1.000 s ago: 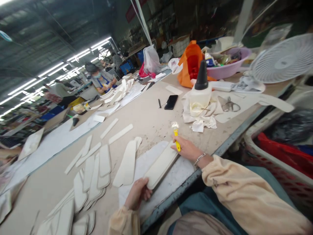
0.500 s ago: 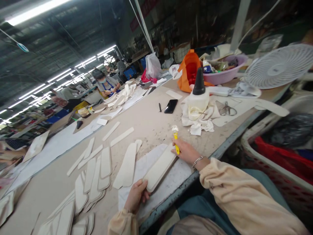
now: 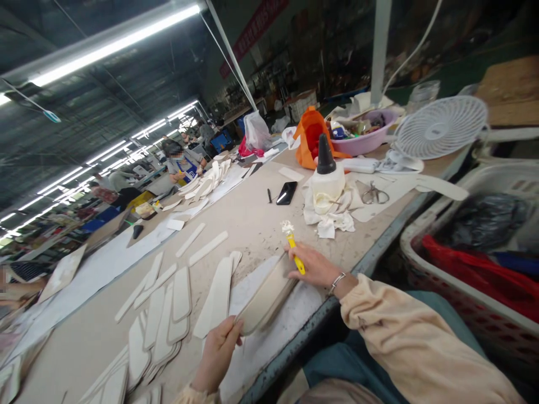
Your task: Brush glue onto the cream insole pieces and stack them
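Observation:
My left hand (image 3: 219, 349) pinches the near left end of a long cream flat panel (image 3: 261, 298) between thumb and fingers. The panel is tilted and slightly bowed above a white sheet (image 3: 290, 328) at the table edge. My right hand (image 3: 315, 265) grips a brush (image 3: 298, 261) by its yellow handle, its bristle end up and coated in something white. The fingers of that hand are also at the panel's far end; whether they grip it, I cannot tell. Left of the sheet lie two or more similar panels (image 3: 214, 294), and farther left a spread of several overlapping ones (image 3: 162, 317).
A white bottle (image 3: 329, 184) with a black cone cap stands on crumpled cloth, scissors (image 3: 374, 194) beside it. Beyond are a phone (image 3: 287, 193), an orange bag (image 3: 309, 132), a purple basin (image 3: 366, 143) and a fan (image 3: 438, 128). A basket (image 3: 415, 241) stands at right; a co-worker (image 3: 183, 163) sits across.
My left hand has moved left and the panel has gone from nearly flat to tilted and bowed. The brush leans more to the left. The head view has shifted slightly.

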The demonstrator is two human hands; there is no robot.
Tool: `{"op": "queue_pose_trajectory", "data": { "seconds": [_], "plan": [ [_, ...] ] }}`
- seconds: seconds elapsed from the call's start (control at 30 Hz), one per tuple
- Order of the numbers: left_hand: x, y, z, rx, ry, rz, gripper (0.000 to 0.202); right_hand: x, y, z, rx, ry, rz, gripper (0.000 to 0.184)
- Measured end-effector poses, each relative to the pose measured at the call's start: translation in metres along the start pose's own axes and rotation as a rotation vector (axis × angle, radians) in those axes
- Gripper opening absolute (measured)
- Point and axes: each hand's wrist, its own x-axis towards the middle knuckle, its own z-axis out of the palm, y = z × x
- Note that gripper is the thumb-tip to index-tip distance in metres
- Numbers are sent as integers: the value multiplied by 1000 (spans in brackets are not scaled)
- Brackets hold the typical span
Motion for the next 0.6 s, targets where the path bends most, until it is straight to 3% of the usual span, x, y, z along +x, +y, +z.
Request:
{"op": "queue_pose_trajectory", "data": {
  "seconds": [0.17,0.33,0.47,0.6],
  "plan": [
    [-9,20,-18,91,-12,134,34,-1,-7,-8,-15,-12,-28,37],
    [-23,16,-29,197,-9,67,35,-11,-19,-9,58,-157,41,15],
    [-39,15,-35,227,-81,53,24,-19,-37,-10,162,-208,-12,18],
    [-50,27,-30,257,-159,78,24,-25,-55,-5,245,-260,-55,20]
  ]
}}
